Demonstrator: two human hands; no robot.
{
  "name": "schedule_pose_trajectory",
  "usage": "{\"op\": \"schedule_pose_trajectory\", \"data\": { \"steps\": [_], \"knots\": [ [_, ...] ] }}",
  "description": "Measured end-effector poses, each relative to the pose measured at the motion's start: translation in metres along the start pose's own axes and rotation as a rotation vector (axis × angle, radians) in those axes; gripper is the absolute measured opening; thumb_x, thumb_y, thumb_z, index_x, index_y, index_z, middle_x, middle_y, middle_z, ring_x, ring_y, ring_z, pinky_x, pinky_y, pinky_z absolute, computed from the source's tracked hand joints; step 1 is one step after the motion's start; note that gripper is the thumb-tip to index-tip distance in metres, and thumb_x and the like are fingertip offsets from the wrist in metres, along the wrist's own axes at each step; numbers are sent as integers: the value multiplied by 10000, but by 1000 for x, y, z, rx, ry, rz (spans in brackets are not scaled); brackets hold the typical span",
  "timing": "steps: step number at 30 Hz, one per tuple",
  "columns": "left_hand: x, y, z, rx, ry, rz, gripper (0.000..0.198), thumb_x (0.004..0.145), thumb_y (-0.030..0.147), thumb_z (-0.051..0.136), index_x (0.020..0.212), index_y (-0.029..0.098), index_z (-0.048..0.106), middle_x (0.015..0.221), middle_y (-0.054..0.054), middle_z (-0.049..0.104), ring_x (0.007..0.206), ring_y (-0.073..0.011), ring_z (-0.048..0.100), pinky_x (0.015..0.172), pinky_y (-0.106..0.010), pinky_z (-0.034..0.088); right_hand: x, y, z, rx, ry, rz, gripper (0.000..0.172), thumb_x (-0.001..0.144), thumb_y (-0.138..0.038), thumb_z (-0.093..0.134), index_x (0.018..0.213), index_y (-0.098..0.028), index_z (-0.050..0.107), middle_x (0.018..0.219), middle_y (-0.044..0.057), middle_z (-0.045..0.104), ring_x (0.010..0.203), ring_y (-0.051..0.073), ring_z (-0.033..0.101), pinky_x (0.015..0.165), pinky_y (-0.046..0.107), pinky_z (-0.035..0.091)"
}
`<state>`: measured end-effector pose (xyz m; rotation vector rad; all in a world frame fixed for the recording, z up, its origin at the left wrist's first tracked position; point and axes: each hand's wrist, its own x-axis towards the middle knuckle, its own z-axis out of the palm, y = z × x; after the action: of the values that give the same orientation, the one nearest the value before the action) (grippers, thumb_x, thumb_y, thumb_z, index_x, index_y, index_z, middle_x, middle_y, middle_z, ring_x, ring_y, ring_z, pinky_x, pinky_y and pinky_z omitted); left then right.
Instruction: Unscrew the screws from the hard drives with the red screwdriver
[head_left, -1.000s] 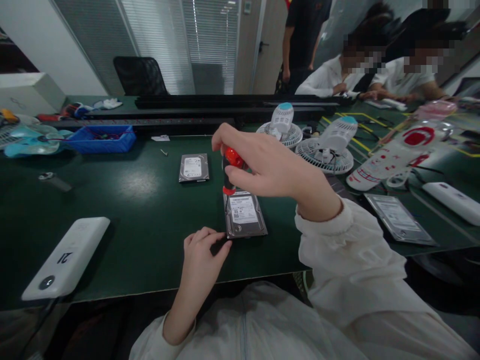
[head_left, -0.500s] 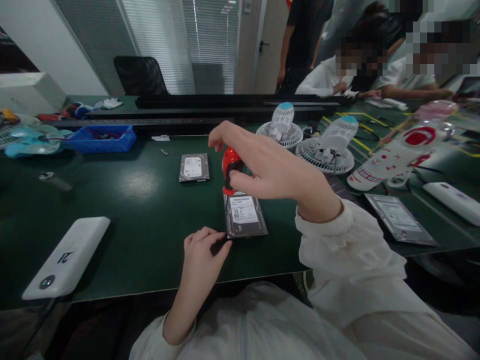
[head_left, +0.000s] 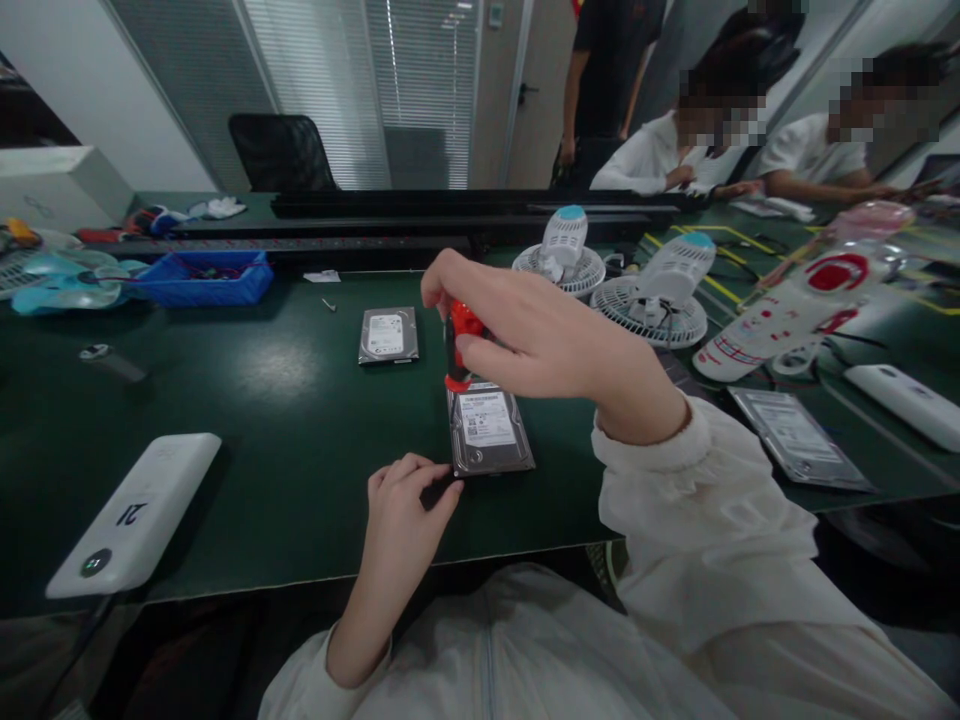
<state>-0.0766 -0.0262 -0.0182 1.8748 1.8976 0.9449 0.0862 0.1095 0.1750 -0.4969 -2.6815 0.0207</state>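
Note:
A hard drive (head_left: 491, 430) with a white label lies flat on the green table in front of me. My right hand (head_left: 536, 335) grips the red and black handle of a screwdriver (head_left: 456, 350), held upright over the drive's left edge. The screwdriver's thin shaft points down at that edge, and its tip is too small to make out. At the drive's near left corner, my left hand (head_left: 409, 500) pinches the casing between thumb and fingers. Another hard drive (head_left: 387, 335) rests farther back, to the left of the screwdriver.
A third hard drive (head_left: 799, 438) lies to the right. Two small white fans (head_left: 652, 295) and a white bottle (head_left: 780, 300) stand behind it. On the left are a white power bank (head_left: 135, 515), a blue tray (head_left: 206, 278) and a small metal cylinder (head_left: 112, 362). People sit at the far right.
The screwdriver handle has turned in my right hand, whose fingers have shifted slightly around it. My left hand and the hard drive have stayed in place.

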Motion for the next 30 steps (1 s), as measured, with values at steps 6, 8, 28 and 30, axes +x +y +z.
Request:
{"op": "schedule_pose_trajectory", "data": {
  "steps": [6,8,28,30],
  "knots": [
    [-1,-1,1,-8,4,15,99,951,244,758,1018,242,831,988,-14,756,951,-249,732,965,-479,474,3,1,3,-167,55,156,428,1046,-571,521,1199,-173,554,805,-5,585,754,185,548,728,300,321],
    [-1,-1,0,-10,4,12,99,951,247,757,1018,240,830,986,-13,757,951,-248,732,967,-482,470,2,2,2,-164,57,173,442,1051,-568,499,1215,-162,557,823,5,610,744,185,547,717,302,321],
    [0,0,0,-7,-8,-9,100,943,261,749,1006,247,826,998,-17,771,982,-260,738,984,-487,475,-2,9,3,-2,24,8,391,1017,-317,431,1359,-128,446,1394,157,557,1035,220,589,835,359,463],
    [0,0,-1,-5,-2,-7,102,946,272,745,1006,249,825,1001,-20,771,981,-261,738,984,-488,478,-2,11,3,66,9,-41,414,975,-230,409,1378,-131,409,1433,156,520,1089,217,576,907,382,478]
  ]
}}
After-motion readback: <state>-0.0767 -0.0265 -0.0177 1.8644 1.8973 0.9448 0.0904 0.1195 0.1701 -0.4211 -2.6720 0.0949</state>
